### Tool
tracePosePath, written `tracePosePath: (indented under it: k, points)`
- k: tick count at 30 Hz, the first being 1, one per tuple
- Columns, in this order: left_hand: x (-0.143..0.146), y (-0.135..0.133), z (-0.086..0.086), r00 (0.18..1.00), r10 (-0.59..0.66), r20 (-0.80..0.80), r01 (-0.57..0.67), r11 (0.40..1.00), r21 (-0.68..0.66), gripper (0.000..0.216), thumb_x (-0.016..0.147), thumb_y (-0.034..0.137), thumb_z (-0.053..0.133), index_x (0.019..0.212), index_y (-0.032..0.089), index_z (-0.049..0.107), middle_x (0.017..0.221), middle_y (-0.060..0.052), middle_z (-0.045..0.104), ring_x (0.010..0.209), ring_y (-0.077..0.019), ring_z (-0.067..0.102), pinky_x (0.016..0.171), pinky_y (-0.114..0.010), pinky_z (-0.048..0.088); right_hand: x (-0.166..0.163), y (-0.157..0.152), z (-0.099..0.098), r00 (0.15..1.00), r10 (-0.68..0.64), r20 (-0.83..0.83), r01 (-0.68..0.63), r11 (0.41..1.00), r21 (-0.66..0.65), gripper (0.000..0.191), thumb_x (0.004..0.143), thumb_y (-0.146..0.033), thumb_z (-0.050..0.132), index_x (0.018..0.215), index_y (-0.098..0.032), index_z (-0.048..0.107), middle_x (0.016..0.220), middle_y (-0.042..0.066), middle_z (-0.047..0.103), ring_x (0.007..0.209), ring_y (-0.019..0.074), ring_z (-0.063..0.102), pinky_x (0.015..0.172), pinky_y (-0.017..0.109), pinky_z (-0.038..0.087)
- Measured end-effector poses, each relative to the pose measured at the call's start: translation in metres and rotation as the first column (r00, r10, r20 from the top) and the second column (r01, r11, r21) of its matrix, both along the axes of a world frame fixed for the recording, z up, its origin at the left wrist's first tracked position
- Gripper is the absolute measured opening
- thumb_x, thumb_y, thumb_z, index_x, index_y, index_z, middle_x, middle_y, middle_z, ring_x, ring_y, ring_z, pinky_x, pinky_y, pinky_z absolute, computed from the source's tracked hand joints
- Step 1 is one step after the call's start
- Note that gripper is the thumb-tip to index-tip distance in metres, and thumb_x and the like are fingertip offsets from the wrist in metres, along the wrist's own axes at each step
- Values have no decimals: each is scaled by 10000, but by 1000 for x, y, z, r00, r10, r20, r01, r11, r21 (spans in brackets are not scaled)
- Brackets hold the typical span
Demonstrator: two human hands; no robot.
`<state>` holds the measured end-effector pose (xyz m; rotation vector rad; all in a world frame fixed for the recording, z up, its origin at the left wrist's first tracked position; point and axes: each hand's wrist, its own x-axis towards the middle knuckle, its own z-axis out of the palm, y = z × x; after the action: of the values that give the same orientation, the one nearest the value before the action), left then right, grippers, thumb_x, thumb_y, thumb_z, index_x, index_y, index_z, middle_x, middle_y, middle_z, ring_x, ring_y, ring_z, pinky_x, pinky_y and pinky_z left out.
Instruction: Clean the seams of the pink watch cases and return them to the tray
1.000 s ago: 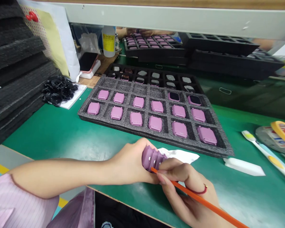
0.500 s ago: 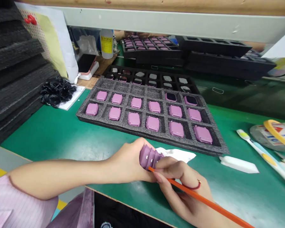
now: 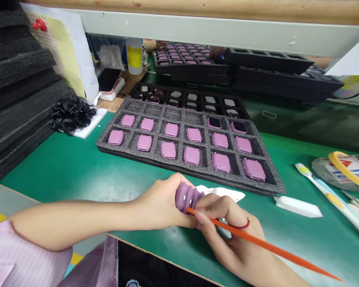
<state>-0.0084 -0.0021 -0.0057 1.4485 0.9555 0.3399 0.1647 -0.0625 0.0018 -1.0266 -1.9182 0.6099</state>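
My left hand [image 3: 164, 201] is closed around a row of purple watch cases [image 3: 182, 196] stood face to face, their side edges turned up. Between the thumb and fingers of my right hand [image 3: 236, 227] is a thin orange stick [image 3: 269, 244]. Its blunt tip touches or nearly touches the side of the cases; the exact contact is too small to tell. The stick's other end tapers toward the lower right. Just beyond my hands lies a crumpled white cloth [image 3: 230, 193], partly hidden by the right hand.
A grey foam tray [image 3: 174, 113] holds several purple watch cases, two with dark screens. Black foam trays [image 3: 26, 83] are stacked at left beside a black coil bundle [image 3: 70, 115]. At right lie a white block [image 3: 299, 206], a toothbrush [image 3: 336, 201] and a roll of tape [image 3: 341, 167].
The orange stick has swung slightly, its tip a little higher on the cases and its tapered far end now in view. My left hand has hardly moved.
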Motion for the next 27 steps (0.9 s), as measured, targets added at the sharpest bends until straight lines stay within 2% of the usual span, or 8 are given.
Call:
tracePosePath:
  k: [5, 11, 17, 21, 27]
  points:
    - [-1, 1, -1, 1000, -4, -11, 4, 1000, -8, 566, 574, 426, 900, 1001, 239, 579, 858, 37, 671, 802, -180, 607, 684, -280, 429, 2, 0, 2, 1000, 13, 10, -13, 1000, -28, 181, 923, -54, 518, 894, -232, 496, 726, -15, 596, 631, 113, 596, 558, 229, 522]
    - [0, 2, -1, 1000, 1, -13, -1, 1000, 3, 590, 546, 470, 907, 981, 236, 584, 884, 27, 675, 792, -175, 600, 682, -275, 429, 7, 5, 6, 996, 65, 53, -61, 995, -79, 153, 957, -101, 509, 876, -229, 490, 739, -14, 609, 643, 112, 593, 574, 233, 504]
    - [1, 5, 1, 998, -27, -55, 27, 1000, -3, 509, 574, 360, 881, 954, 237, 566, 806, 51, 639, 709, -145, 549, 607, -245, 393, 13, 19, 16, 987, 148, 68, -129, 966, -224, 145, 994, -162, 487, 862, -220, 503, 728, -17, 598, 609, 100, 602, 532, 209, 494]
    - [2, 7, 4, 998, -47, -47, 46, 999, -22, 533, 572, 342, 880, 980, 239, 554, 865, 45, 652, 745, -149, 556, 635, -257, 412, 14, 18, 16, 982, 165, 91, -145, 970, -195, 137, 980, -148, 493, 863, -214, 518, 754, -10, 611, 653, 109, 613, 576, 224, 510]
    - [3, 6, 8, 997, -39, -69, 35, 997, -65, 534, 557, 319, 891, 958, 243, 545, 822, 63, 637, 717, -138, 538, 621, -257, 405, 16, 16, 10, 989, 144, 15, -137, 961, -241, 130, 985, -139, 504, 881, -216, 519, 757, -19, 597, 651, 92, 619, 579, 198, 518]
